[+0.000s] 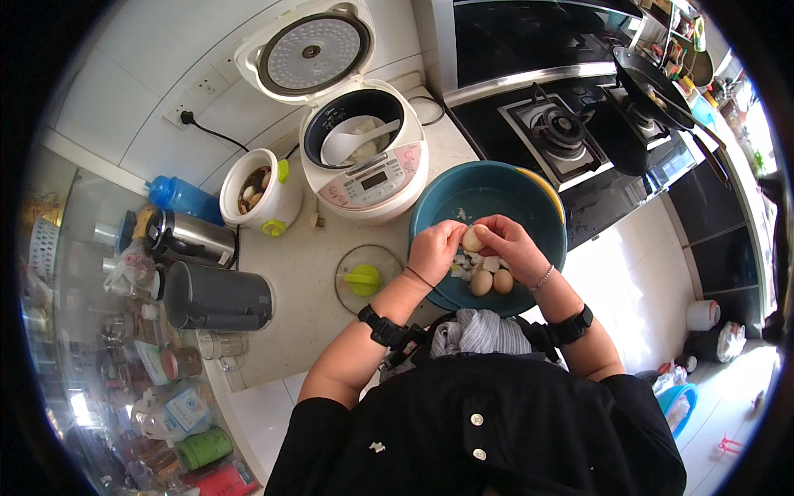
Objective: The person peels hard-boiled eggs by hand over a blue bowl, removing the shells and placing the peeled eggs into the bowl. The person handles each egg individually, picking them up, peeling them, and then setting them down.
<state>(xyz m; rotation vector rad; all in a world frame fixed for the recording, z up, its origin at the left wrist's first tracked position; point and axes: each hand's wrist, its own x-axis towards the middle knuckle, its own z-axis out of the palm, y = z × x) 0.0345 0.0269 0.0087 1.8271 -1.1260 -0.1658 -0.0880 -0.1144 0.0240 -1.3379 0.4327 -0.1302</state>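
Observation:
A brown egg (pixel 473 239) is held above a teal plastic basin (pixel 428 198). My right hand (pixel 510 243) grips it from the right, with the thumb across its front. The fingertips of my left hand (pixel 439 247) are pinched together against the egg's left side; whether a bit of shell is between them is too small to tell. Below the hands, two more brown eggs, a left egg (pixel 481 283) and a right egg (pixel 503 281), lie in the basin. Broken eggshell pieces (pixel 462 265) are scattered beside them, and a few white bits cling farther back.
An open rice cooker (pixel 372 192) holds rice and a white paddle. Beside it stands a white pot (pixel 260 192) with eggs in dark liquid. A glass lid (pixel 361 279) lies on the counter. At right, a black wok (pixel 651 80) sits on the gas stove (pixel 561 133).

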